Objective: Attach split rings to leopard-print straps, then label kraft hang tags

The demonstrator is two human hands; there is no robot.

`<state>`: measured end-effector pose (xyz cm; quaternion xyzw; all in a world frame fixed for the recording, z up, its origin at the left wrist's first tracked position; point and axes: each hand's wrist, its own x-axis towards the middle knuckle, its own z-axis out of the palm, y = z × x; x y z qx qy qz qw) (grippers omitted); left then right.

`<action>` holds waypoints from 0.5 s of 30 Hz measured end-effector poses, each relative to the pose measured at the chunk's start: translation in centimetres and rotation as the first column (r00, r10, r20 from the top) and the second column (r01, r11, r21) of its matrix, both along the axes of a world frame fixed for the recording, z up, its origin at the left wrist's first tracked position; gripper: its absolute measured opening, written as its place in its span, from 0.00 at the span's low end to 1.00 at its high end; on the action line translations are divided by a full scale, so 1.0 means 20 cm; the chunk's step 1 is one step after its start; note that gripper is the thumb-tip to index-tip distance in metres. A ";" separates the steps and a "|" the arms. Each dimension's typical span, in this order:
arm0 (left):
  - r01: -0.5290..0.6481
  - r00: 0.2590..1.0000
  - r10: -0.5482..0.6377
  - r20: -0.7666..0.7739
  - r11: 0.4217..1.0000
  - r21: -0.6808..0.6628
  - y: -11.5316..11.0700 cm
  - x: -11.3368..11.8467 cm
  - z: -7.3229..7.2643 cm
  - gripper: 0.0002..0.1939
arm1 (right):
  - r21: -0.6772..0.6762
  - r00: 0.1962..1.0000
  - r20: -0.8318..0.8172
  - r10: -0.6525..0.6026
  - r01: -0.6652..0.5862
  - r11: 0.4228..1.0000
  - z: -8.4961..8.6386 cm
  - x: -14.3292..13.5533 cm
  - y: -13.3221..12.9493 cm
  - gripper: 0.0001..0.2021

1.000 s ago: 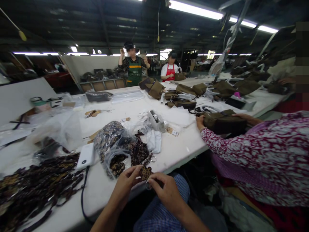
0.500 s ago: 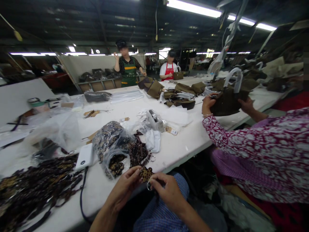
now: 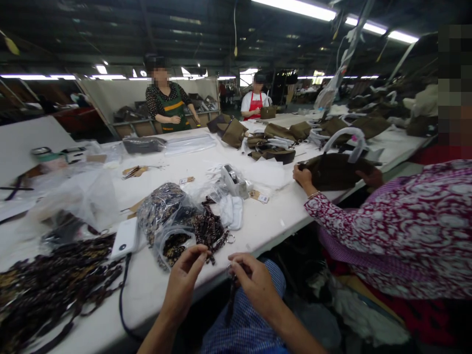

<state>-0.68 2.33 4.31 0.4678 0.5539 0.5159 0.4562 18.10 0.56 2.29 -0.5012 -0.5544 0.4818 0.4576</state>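
Observation:
My right hand [image 3: 254, 285] pinches the upper end of a dark braided strap [image 3: 230, 300], which hangs down in front of my checked clothing. My left hand [image 3: 189, 270] is raised beside it, thumb and forefinger pressed together; whatever is between them is too small to make out. Just beyond my left fingertips lies a heap of dark beaded-looking braided straps [image 3: 210, 226] with a metal ring [image 3: 230, 239]. They spill beside a clear plastic bag [image 3: 162, 206] filled with leopard-patterned pieces.
More dark straps [image 3: 47, 290] cover the table's left end, near a white power bank [image 3: 124, 238] with a cable. A tape dispenser [image 3: 234, 181] and tags [image 3: 258, 196] lie ahead. At right, a co-worker's hands hold a brown handbag [image 3: 332, 172]. Two people stand across the table.
The leopard-patterned piece between my hands no longer shows there, and my hands are farther apart. The strap now hangs from my right hand. The neighbouring co-worker has lowered and tilted the handbag.

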 end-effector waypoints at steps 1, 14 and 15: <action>0.031 0.999 -0.030 -0.030 1.000 0.000 -0.01 0.01 0.02 0.14 | -0.013 1.000 -0.004 -0.005 0.005 1.000 0.01 0.00 0.00 0.12; 0.174 0.952 -0.149 -0.269 0.982 0.074 -0.09 0.11 0.01 0.04 | -0.102 0.995 -0.102 -0.024 0.014 0.995 0.09 -0.02 -0.01 0.15; 0.163 0.954 -0.139 -0.266 0.984 0.071 -0.10 0.11 0.00 0.04 | -0.103 0.994 -0.108 -0.027 0.016 0.995 0.09 -0.02 -0.01 0.15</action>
